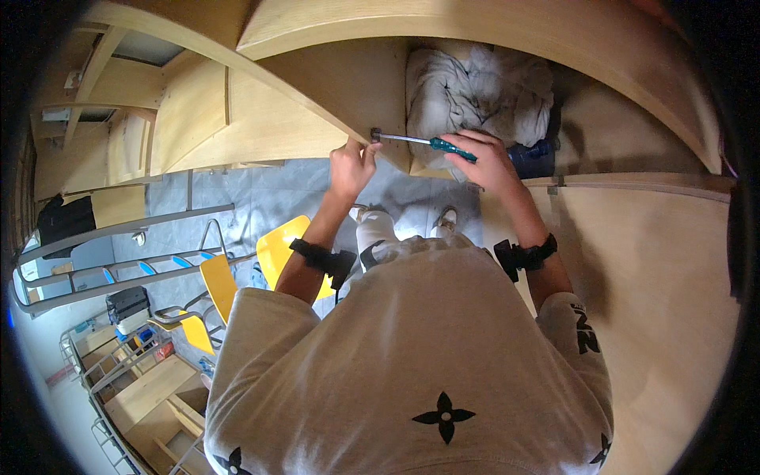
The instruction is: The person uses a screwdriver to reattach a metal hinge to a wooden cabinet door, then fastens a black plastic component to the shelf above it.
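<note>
My right hand [488, 164] is closed round a screwdriver [454, 150] with a dark green, see-through handle and a long metal shaft. The shaft points left, its tip meeting a small dark metal fitting [375, 134] on the wooden cabinet's inner side panel. Just below that fitting, my left hand [351, 169] pinches the edge of a pale wooden door [269, 127], its thumb and fingertips close to the screwdriver tip. Whether a screw sits at the tip is too small to tell.
Inside the cabinet lie crumpled white bedding [479, 91] and a dark blue object [534, 158]. Another wooden door [633, 317] stands at my right. Yellow chairs [285, 247] and a metal ladder [127, 273] are at the left, over a grey tiled floor [261, 190].
</note>
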Tool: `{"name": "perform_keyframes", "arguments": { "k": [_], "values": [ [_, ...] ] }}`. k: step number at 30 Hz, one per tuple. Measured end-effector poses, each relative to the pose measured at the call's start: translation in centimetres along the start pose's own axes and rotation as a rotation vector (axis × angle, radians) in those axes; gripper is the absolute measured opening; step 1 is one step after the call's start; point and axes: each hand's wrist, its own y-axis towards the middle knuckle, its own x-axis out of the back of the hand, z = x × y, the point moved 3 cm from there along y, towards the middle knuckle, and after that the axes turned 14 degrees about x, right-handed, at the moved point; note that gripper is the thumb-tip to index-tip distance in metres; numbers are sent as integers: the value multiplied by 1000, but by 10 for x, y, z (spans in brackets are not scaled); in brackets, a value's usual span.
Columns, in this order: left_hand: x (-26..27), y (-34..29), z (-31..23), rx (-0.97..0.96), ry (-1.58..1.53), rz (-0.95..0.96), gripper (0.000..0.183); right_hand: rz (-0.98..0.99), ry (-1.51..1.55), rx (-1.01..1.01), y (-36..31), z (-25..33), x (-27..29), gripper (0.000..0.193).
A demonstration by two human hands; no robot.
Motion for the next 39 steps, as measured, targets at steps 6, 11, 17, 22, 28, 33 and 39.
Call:
{"name": "perform_keyframes", "arguments": {
  "k": [6, 11, 17, 22, 28, 33, 39],
  "values": [
    [-1, 3, -4, 53, 4, 21, 19, 207, 1095, -919, 4, -22, 4, 31],
    [0, 4, -1, -13, 38, 1, 19, 135, 1080, -585, 12, -19, 14, 30],
    [2, 2, -3, 28, -11, 3, 17, 67, -183, 138, 8, 2, 13, 30],
    [1, 3, -7, 50, -65, -7, 14, -86, -24, 251, 19, -7, 13, 30],
    [-1, 5, -1, 84, -36, 13, 13, 249, 849, -741, 28, -32, 13, 23],
    [3, 4, -5, 76, 6, 16, 14, -35, 129, 103, 24, -7, 22, 25],
    [4, 12, -2, 28, 18, 91, 16, -6, -142, 193, 17, -11, 6, 30]
  ]
}}
